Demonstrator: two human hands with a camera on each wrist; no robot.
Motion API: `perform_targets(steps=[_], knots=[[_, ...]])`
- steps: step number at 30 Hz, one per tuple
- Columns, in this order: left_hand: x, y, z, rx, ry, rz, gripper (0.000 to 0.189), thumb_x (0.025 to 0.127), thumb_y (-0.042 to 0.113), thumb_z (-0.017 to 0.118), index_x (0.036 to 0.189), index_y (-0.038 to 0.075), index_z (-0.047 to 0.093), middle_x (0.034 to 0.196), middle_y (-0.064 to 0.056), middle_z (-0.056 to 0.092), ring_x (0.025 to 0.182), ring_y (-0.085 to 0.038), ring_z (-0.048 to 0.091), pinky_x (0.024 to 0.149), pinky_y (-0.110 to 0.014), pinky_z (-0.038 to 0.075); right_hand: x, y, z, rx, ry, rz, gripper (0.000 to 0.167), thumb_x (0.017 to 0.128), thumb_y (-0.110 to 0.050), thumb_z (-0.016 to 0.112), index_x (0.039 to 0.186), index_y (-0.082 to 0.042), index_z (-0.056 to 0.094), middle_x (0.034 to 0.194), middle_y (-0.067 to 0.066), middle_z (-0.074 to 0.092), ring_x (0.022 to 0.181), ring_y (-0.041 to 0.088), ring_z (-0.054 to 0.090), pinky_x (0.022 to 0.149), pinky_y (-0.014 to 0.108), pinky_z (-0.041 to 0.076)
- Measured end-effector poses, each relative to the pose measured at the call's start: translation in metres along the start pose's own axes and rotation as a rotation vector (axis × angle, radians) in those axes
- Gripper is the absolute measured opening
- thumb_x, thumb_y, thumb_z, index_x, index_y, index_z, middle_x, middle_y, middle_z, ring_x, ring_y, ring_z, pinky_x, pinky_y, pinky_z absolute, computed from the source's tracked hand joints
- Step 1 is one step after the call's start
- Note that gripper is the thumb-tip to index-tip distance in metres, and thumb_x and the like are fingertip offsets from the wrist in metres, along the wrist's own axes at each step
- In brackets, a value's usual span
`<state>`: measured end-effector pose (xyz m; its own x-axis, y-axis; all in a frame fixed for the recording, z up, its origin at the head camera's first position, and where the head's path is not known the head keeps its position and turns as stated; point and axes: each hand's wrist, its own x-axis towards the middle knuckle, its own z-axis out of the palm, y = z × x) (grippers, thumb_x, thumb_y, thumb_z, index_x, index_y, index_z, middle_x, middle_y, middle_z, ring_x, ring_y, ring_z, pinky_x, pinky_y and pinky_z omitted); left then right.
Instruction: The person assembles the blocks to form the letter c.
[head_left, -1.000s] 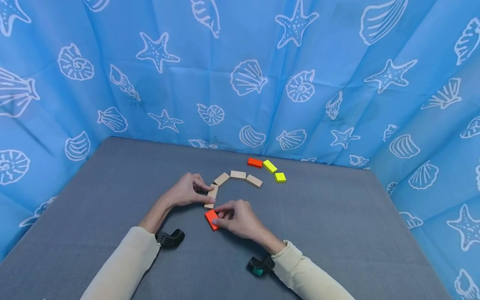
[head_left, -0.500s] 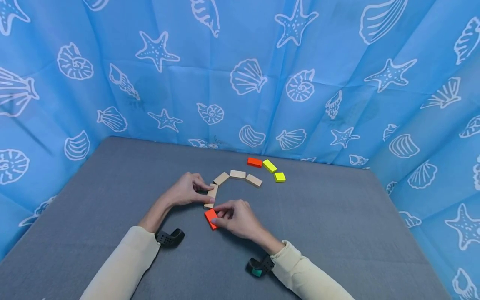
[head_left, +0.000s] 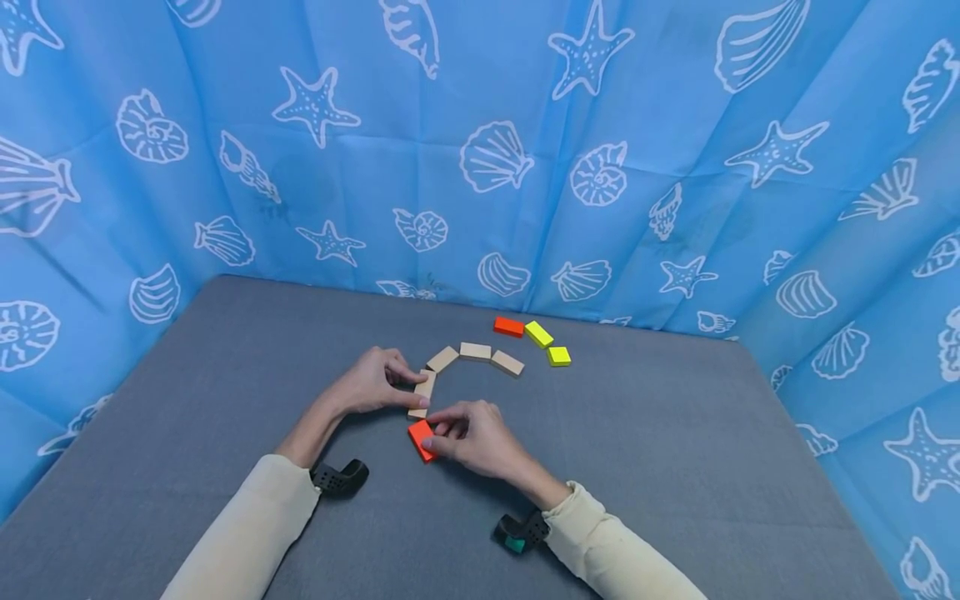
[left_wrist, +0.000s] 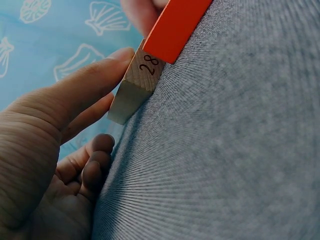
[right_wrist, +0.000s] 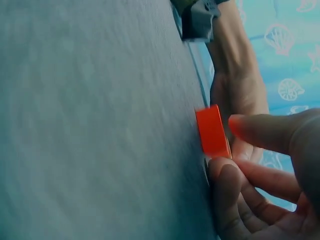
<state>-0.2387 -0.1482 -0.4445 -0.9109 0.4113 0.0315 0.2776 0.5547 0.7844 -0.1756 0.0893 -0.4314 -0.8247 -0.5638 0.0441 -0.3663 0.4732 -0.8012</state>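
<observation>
The red block (head_left: 420, 435) lies flat on the grey counter (head_left: 637, 467) in the head view, just past the near end of a curved row. The right hand (head_left: 483, 440) grips it with thumb and forefinger set well apart along its side, probably so that it can be turned as well as slid. The left hand (head_left: 375, 383) holds the end wooden block (head_left: 427, 386) with thumb and forefinger, seemingly to steady it against a nudge from the red one. Three other wooden blocks (head_left: 476, 351) carry the row on, each set at an angle to the next, which gives the bend. Beyond them a far red block (head_left: 509, 327) and two yellow blocks (head_left: 538, 334) sit apart, perhaps to stay clear of the hands.

In the left wrist view, the left thumb rests on the end wooden block's edge, a finger behind it, the others loosely curled. Its end face bears 28. The red block hides part of that face; whether they touch, I cannot tell.

In the right wrist view, the right fingers stay low around the red block, likely for fine control. The left hand shows behind.
</observation>
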Motion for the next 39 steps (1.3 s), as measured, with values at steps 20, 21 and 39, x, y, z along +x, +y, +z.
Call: perform_targets(steps=[20,21,39], knots=[[-0.001,-0.002,0.001,-0.031,-0.018,0.034,0.044,0.076,0.036,0.091,0.113,0.014,0.08,0.089,-0.002,0.063,0.082,-0.02,0.053,0.073,-0.037,0.044,0.049,0.038,-0.101,-0.142,0.309,0.114,0.035,0.092,-0.016,0.077,0.122,0.001,0.072,0.104,0.013,0.072,0.094,0.027,0.067,0.077,0.04,0.054],[-0.001,-0.002,0.001,-0.037,-0.018,0.033,0.044,0.076,0.036,0.091,0.113,0.014,0.08,0.089,-0.002,0.063,0.081,-0.02,0.053,0.073,-0.037,0.044,0.052,0.043,-0.105,-0.158,0.311,0.138,0.036,0.092,-0.017,0.077,0.124,0.0,0.071,0.108,0.014,0.071,0.096,0.028,0.066,0.077,0.04,0.054],[-0.002,0.001,-0.001,-0.049,-0.014,0.014,0.042,0.076,0.035,0.091,0.111,0.014,0.081,0.089,-0.003,0.062,0.081,-0.021,0.053,0.073,-0.037,0.044,0.081,0.08,-0.119,-0.363,0.233,0.271,0.04,0.097,-0.02,0.072,0.133,-0.005,0.068,0.126,0.015,0.06,0.11,0.031,0.044,0.09,0.044,0.039]])
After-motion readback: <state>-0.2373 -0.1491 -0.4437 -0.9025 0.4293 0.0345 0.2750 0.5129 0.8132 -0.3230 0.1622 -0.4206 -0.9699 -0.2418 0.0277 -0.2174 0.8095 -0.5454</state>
